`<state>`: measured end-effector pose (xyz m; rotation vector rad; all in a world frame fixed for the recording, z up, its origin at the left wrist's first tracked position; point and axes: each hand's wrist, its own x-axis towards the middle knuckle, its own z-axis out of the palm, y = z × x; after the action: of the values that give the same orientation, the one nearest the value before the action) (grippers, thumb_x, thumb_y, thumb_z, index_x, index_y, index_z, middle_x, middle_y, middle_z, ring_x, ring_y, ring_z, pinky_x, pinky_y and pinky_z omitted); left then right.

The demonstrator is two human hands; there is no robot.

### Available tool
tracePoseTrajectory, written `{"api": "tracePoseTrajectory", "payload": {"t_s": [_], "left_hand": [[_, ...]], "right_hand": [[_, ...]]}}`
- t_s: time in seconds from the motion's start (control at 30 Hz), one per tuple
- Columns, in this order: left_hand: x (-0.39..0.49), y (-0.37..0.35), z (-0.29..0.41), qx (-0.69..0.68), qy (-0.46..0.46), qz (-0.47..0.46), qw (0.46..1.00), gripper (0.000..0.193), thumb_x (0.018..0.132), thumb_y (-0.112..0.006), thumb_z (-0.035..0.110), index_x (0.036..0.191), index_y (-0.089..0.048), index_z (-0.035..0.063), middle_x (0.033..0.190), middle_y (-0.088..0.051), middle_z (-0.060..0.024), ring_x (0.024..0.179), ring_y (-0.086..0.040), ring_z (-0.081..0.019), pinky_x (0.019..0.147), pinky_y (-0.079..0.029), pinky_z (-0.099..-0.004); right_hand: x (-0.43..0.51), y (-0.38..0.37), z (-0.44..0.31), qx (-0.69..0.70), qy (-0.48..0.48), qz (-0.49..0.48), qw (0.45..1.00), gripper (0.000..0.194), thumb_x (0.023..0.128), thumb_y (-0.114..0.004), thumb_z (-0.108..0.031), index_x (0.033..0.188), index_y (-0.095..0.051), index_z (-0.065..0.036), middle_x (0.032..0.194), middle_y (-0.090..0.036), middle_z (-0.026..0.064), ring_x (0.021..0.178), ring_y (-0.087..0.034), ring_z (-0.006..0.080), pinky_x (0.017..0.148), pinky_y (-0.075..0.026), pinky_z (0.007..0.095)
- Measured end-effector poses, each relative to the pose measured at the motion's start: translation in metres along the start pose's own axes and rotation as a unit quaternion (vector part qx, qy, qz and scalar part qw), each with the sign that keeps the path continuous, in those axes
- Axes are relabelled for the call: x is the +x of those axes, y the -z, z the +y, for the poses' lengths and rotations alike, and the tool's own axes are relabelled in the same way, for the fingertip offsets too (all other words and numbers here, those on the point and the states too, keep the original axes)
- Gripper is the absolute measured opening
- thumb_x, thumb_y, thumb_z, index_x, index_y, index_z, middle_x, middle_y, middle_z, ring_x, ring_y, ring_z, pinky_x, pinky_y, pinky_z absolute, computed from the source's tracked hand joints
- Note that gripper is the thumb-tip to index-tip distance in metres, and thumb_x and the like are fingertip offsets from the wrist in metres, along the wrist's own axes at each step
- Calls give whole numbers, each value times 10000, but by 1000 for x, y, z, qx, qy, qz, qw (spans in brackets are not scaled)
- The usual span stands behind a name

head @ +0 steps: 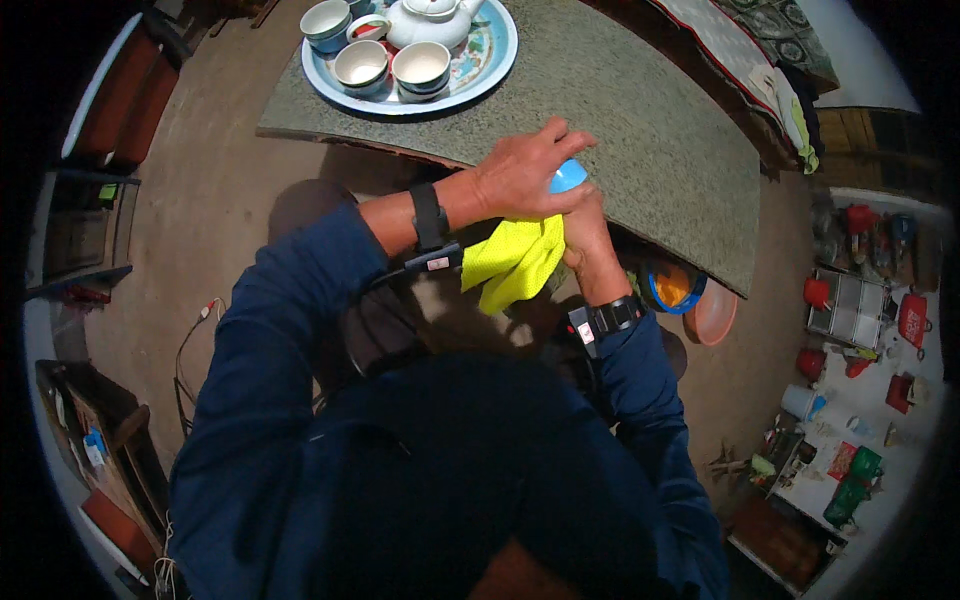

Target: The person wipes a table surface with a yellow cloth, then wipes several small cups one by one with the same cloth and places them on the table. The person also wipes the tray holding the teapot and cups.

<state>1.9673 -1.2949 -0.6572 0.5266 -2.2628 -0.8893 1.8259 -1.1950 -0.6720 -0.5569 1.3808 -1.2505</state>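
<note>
My left hand (525, 169) curls around a small, rounded light-blue object (568, 176), probably a cup; its thumb lies below and its fingers above. Close against it, my right hand (589, 229) grips a bright yellow mesh cloth (517, 255). The cloth hangs down below both hands, and part of it is hidden in the right hand. Both hands are at the near edge of a grey-green speckled table (637, 150). Farther back, an enamel tray (412, 105) bears a white teapot (427, 26) and several stacked cups (421, 64).
Beneath the table's right side are a blue-rimmed basin (679, 289) and a pink basin (711, 315). Cables (184, 360) lie on the floor at left, near a wooden cabinet (82, 229). Containers and household goods line a white surface (847, 420) at right.
</note>
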Motion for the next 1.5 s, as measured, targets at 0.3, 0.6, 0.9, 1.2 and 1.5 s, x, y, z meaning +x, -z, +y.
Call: {"api": "tracePoseTrajectory", "payload": {"t_s": [0.3, 0.6, 0.9, 1.2, 1.5], "left_hand": [[16, -17, -29, -260, 220, -71, 938, 682, 973, -680, 577, 1335, -652, -1, 1222, -725, -230, 1092, -721, -361, 913, -582, -459], [10, -3, -12, -172, 165, -34, 971, 634, 1004, -681, 544, 1386, -638, 41, 1175, -742, -204, 1003, -735, -378, 881, -594, -467], [8, -15, -19, -79, 54, 19, 995, 649, 987, -713, 455, 1471, -574, 46, 1255, -710, -301, 1154, -693, -499, 988, -561, -525], [11, 1, -23, -470, 372, -223, 769, 656, 1072, -433, 750, 1109, -679, 142, 778, -698, -13, 514, -607, -91, 414, -426, -204], [-2, -9, -7, -20, -14, 45, 999, 694, 1027, -673, 480, 1512, -516, 8, 1187, -725, -300, 1117, -688, -509, 940, -569, -542]], "right_hand": [[-5, 2, -40, -515, 278, 67, 808, 302, 865, -811, -128, 1122, -711, -7, 987, -770, 240, 913, -784, 385, 794, -602, 443], [10, 3, -36, -369, 102, 79, 920, 216, 963, -740, -125, 1068, -728, 63, 900, -784, 124, 814, -765, 241, 711, -602, 443], [17, 10, -12, -350, 149, 62, 923, 133, 940, -701, -72, 984, -723, 52, 903, -772, 208, 847, -775, 331, 738, -598, 469], [-4, 8, -50, -529, 278, 0, 802, 356, 861, -801, -168, 1143, -714, 30, 995, -757, 273, 958, -746, 461, 828, -595, 514], [1, 4, -18, -91, 3, 37, 995, 156, 969, -668, -26, 1073, -743, 64, 927, -760, 120, 879, -737, 207, 731, -600, 410]]}}
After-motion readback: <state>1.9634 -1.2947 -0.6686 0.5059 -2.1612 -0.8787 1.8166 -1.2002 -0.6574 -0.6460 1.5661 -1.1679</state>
